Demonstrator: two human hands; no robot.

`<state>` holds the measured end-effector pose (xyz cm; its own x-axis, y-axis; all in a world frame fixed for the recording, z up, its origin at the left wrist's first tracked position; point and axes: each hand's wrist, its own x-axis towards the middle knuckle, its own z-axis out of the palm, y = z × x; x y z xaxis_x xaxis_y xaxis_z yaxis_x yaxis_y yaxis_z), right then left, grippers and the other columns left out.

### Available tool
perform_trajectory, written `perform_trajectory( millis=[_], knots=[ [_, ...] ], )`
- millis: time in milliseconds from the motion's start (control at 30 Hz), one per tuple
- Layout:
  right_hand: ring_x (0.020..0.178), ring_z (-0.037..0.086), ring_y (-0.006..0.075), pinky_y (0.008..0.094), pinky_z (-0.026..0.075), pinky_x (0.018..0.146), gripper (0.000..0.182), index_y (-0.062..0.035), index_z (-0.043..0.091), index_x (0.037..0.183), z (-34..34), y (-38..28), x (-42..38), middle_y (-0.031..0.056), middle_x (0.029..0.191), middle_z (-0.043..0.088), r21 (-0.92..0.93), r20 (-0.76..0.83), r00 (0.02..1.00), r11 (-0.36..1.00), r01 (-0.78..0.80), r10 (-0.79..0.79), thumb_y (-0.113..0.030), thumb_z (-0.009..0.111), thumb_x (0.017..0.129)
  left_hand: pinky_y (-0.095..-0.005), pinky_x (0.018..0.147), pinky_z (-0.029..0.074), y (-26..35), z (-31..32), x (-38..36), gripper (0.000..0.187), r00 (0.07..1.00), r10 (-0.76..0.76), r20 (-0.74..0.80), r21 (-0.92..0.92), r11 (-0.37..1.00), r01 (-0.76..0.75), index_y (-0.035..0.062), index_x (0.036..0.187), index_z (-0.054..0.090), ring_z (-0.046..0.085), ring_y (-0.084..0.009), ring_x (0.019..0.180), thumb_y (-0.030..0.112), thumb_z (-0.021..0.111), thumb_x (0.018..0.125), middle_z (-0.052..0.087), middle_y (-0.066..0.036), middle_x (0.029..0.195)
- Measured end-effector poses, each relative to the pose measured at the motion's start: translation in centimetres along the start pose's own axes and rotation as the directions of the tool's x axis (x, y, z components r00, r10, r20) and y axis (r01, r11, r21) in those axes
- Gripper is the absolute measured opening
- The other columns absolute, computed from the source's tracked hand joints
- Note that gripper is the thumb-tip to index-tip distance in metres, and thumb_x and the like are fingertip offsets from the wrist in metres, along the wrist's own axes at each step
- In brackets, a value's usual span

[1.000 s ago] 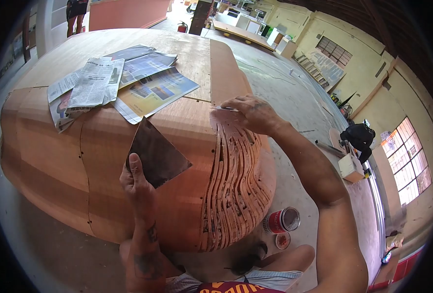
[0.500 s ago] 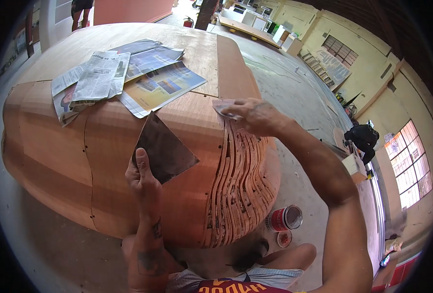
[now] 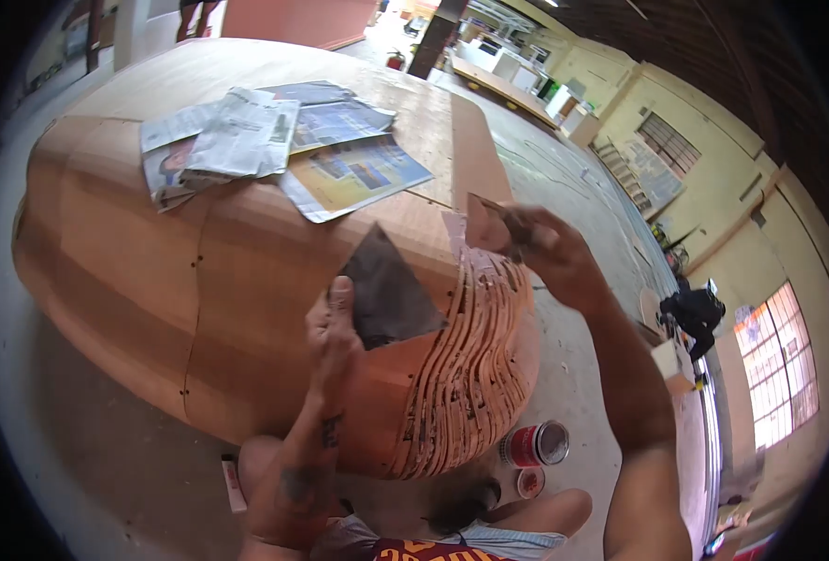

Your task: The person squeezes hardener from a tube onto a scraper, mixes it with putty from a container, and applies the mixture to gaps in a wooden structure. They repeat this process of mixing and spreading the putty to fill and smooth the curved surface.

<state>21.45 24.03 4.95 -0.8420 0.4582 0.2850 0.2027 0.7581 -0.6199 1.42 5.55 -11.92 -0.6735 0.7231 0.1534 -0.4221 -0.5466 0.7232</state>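
The left hand grips a dark, flat, four-cornered sheet by its near edge, thumb laid over the face and one corner pointing up. The right hand pinches a thin, flat, brownish piece between thumb and fingers; it is blurred, and whether that piece touches the surface below cannot be told. The hands are well apart, the left in front of the side of a large wooden form, the right just above the upper end of its ridged section.

That section of wavy, layered ridges runs down the form's right-hand end, with dark gaps between the layers. At its top, next to the piece in the right hand, lies a patch of pale pinkish paste. The smooth side of the form curves away to the left, with a seam and a few dark dots along it. On its pale top, loose newspaper pages overlap, and a coloured page hangs its corner toward the near edge.

On the floor at the foot of the ridges, a red-labelled can lies beside a small round container with reddish contents. Farther off are a fire extinguisher and a barred window.
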Motion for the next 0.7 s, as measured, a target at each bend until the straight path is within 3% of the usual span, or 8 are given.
perform_trajectory(
  millis=[67, 133, 233, 333, 367, 567, 700],
  knots=[
    [0.116, 0.067, 0.0238, 0.0387, 0.055, 0.097, 0.041, 0.0022, 0.057, 0.139, 2.5, -1.3, -3.0, 0.0185, 0.133, 0.065, -0.061, -0.044, 0.996, 0.995, 0.076, -0.079, 0.007, 0.055, 0.098, -0.0270, 0.093, 0.056, -0.9, 0.7, -0.1, 0.042, 0.990, -0.081, 0.114, -0.148, 0.984, 0.097, -0.0008, 0.124, 0.066, 0.068, -0.0123, 0.101, 0.035, 0.048, 0.112, 0.070, -0.006, 0.118],
    [0.113, 0.069, 0.0268, 0.0399, 0.058, 0.093, 0.043, -0.0010, 0.060, 0.136, 4.9, -1.6, -4.8, 0.0201, 0.128, 0.068, -0.159, -0.061, 0.975, 0.967, 0.201, -0.213, 0.010, 0.057, 0.095, -0.0302, 0.093, 0.058, -1.4, 0.7, -0.1, 0.043, 0.981, -0.144, 0.132, -0.225, 0.959, 0.171, -0.0012, 0.126, 0.064, 0.069, -0.0142, 0.103, 0.035, 0.046, 0.113, 0.070, -0.008, 0.120],
    [0.119, 0.066, 0.0327, 0.0427, 0.055, 0.098, 0.048, -0.0042, 0.058, 0.137, 8.5, -4.0, -4.9, 0.0198, 0.135, 0.064, -0.212, -0.026, 0.891, 0.874, 0.438, -0.453, 0.011, 0.061, 0.092, -0.0344, 0.094, 0.060, -1.0, 0.7, -0.5, 0.044, 0.968, -0.198, 0.155, -0.304, 0.923, 0.237, -0.0020, 0.129, 0.061, 0.071, -0.0176, 0.105, 0.035, 0.043, 0.113, 0.070, -0.012, 0.121],
    [0.127, 0.059, 0.0393, 0.0466, 0.050, 0.106, 0.056, -0.0072, 0.056, 0.140, 10.7, -2.8, -6.0, 0.0203, 0.142, 0.059, -0.287, -0.006, 0.873, 0.837, 0.465, -0.487, 0.012, 0.063, 0.087, -0.0365, 0.094, 0.061, -0.1, 1.0, -0.9, 0.044, 0.959, -0.239, 0.151, -0.384, 0.880, 0.280, -0.0028, 0.130, 0.059, 0.071, -0.0201, 0.106, 0.035, 0.042, 0.113, 0.070, -0.014, 0.120],
    [0.133, 0.053, 0.0401, 0.0500, 0.046, 0.111, 0.068, -0.0090, 0.051, 0.145, 10.8, -2.3, -6.3, 0.0204, 0.148, 0.052, -0.276, 0.036, 0.878, 0.839, 0.468, -0.478, 0.012, 0.066, 0.081, -0.0369, 0.093, 0.061, 0.0, 1.1, -1.0, 0.044, 0.956, -0.256, 0.147, -0.413, 0.862, 0.294, -0.0030, 0.130, 0.059, 0.071, -0.0208, 0.106, 0.035, 0.042, 0.113, 0.070, -0.015, 0.119],
    [0.132, 0.053, 0.0399, 0.0498, 0.050, 0.108, 0.082, -0.0146, 0.045, 0.149, 11.2, -1.9, -6.9, 0.0177, 0.149, 0.047, -0.314, 0.105, 0.896, 0.840, 0.442, -0.432, 0.012, 0.068, 0.075, -0.0378, 0.091, 0.063, 0.2, 0.9, -1.6, 0.044, 0.964, -0.199, 0.175, -0.386, 0.887, 0.253, -0.0043, 0.130, 0.057, 0.072, -0.0236, 0.105, 0.034, 0.042, 0.113, 0.069, -0.016, 0.119],
    [0.130, 0.053, 0.0414, 0.0487, 0.053, 0.106, 0.080, -0.0176, 0.047, 0.147, 11.2, -2.8, -7.7, 0.0161, 0.148, 0.046, -0.336, 0.122, 0.916, 0.853, 0.400, -0.381, 0.011, 0.068, 0.076, -0.0385, 0.090, 0.063, 0.0, 0.8, -2.1, 0.044, 0.968, -0.176, 0.177, -0.331, 0.916, 0.227, -0.0045, 0.129, 0.056, 0.072, -0.0247, 0.105, 0.034, 0.043, 0.113, 0.069, -0.017, 0.120]
  ],
)
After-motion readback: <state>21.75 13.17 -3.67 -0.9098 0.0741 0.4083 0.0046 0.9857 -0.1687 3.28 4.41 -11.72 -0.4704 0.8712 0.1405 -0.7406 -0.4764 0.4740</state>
